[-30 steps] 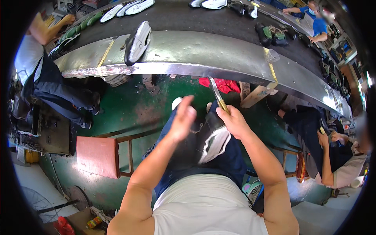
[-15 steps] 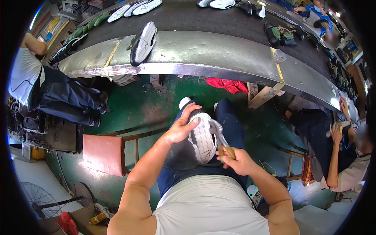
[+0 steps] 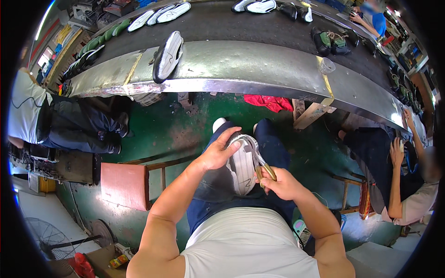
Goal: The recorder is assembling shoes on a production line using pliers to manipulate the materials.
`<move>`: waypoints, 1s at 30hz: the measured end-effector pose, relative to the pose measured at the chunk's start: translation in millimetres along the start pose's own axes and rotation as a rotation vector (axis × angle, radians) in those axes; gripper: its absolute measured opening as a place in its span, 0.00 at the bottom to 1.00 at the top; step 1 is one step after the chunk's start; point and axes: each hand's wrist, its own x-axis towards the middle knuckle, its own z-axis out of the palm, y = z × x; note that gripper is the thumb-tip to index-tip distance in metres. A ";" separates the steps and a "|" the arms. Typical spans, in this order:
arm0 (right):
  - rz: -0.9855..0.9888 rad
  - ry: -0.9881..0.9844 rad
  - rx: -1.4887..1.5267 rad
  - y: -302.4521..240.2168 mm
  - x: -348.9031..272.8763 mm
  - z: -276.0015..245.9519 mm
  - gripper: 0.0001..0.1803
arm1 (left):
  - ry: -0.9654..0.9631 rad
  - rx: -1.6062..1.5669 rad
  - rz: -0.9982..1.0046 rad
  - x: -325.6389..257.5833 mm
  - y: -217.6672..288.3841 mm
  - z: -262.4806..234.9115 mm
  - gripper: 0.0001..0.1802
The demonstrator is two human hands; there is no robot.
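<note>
On my lap rests a shoe upper on its last (image 3: 243, 171), its white lined underside up and the dark end pointing away from me. My left hand (image 3: 219, 152) is wrapped over the far left end of the shoe, thumb on the white rim. My right hand (image 3: 282, 185) grips the brass-coloured handles of metal pincers (image 3: 265, 169). The pincers' curved steel head lies over the far right part of the shoe; whether the jaws pinch the edge I cannot tell.
A long bench (image 3: 241, 58) runs ahead, holding a single shoe (image 3: 168, 58) near its edge and more shoes behind. A pink-topped stool (image 3: 124, 185) stands at left. Co-workers are on both sides, the right one (image 3: 408, 185) seated. A fan (image 3: 51, 241) stands lower left.
The pincers' head has shifted from the shoe's right edge toward its far end, and the handles look wider apart. The person at left has shifted and leans differently.
</note>
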 end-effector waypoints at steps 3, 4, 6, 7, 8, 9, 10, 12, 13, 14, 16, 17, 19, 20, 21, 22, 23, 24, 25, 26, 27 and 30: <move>0.059 -0.044 -0.087 -5.5 7.0 -15.1 0.09 | 0.066 0.033 0.012 -0.2 -1.5 2.0 0.28; 0.093 -0.048 -0.141 -6.7 10.1 -18.4 0.09 | 0.091 0.082 0.001 0.8 -0.4 0.9 0.27; 0.087 -0.006 -0.318 -4.4 14.3 -18.5 0.10 | 0.100 0.026 0.024 1.8 -5.5 3.5 0.26; -0.067 0.103 -0.440 11.9 18.4 -17.6 0.11 | 0.104 -0.029 0.046 2.5 -8.7 4.2 0.24; -0.223 0.210 -0.558 25.1 22.1 -15.6 0.12 | 0.109 -0.030 0.048 3.0 -11.5 3.9 0.24; -0.262 0.256 -0.669 36.2 24.6 -15.5 0.13 | 0.096 -0.104 0.032 3.5 -14.2 3.3 0.24; -0.266 0.249 -0.671 36.7 24.5 -12.0 0.13 | 0.085 -0.178 0.016 4.1 -16.9 2.3 0.24; -0.293 0.321 -0.810 36.8 26.4 -2.8 0.14 | 0.093 -0.262 -0.002 3.5 -22.0 -0.2 0.25; -0.196 0.324 -0.883 23.8 21.6 3.1 0.13 | 0.092 -0.280 -0.005 2.8 -19.0 -1.5 0.25; -0.195 0.323 -0.880 11.4 17.5 6.4 0.13 | 0.088 -0.298 -0.009 0.9 -16.7 -3.0 0.24; -0.002 0.229 -1.038 -7.5 16.4 8.0 0.14 | 0.153 -0.315 -0.069 2.2 -14.8 1.9 0.24; 0.002 0.227 -1.037 -7.0 19.0 5.2 0.14 | 0.218 -0.332 -0.127 2.0 -14.9 4.0 0.24; -0.111 0.167 -0.993 -4.9 24.9 -6.5 0.14 | 0.269 -0.298 -0.138 4.5 -29.4 2.0 0.24; -0.114 0.158 -0.999 -18.7 26.5 -10.7 0.14 | 0.323 -0.260 -0.145 7.3 -34.4 -0.3 0.24; 0.138 -0.004 -0.824 -36.4 24.2 -14.5 0.13 | 0.326 -0.365 -0.168 6.3 -39.5 -4.0 0.23; 0.388 -0.159 -0.636 -46.0 22.0 -15.8 0.13 | 0.330 -0.370 -0.168 5.8 -39.9 -4.9 0.23; 0.208 -0.045 -0.641 -40.3 18.1 -10.6 0.14 | 0.303 -0.341 -0.134 5.8 -40.4 -5.8 0.23; 0.211 -0.051 -0.643 -35.7 25.2 -7.1 0.14 | 0.274 -0.312 -0.101 6.6 -40.7 -6.5 0.23; -0.063 0.116 -0.600 -26.8 33.1 1.3 0.15 | 0.273 -0.303 -0.097 6.1 -41.9 -5.6 0.24; -0.341 0.281 -0.554 -21.8 44.7 7.0 0.15 | 0.271 -0.305 -0.100 6.2 -43.0 -6.9 0.24; -0.352 0.320 -0.634 -21.6 56.3 10.0 0.17 | 0.260 -0.269 -0.090 5.5 -44.1 -8.0 0.26; 0.045 0.118 -0.848 -15.7 75.4 -8.0 0.18 | 0.241 -0.233 -0.151 4.3 -48.0 -13.2 0.28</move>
